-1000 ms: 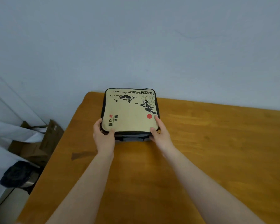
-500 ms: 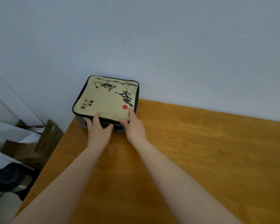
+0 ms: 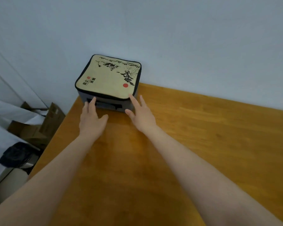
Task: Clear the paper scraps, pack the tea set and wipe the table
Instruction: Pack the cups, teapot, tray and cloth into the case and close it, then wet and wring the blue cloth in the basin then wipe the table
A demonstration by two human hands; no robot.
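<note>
The closed tea set case (image 3: 108, 77) stands in the upper middle of the frame, on the far left corner of the bench (image 3: 203, 144), close to the wall. The left hand (image 3: 91, 121) and the right hand (image 3: 142, 118) have straight, open fingers which only touch its near side and grip nothing. I think a push slanted to the left can send it over the edge, toward the cardboard boxes (image 3: 31, 128) below.
</note>
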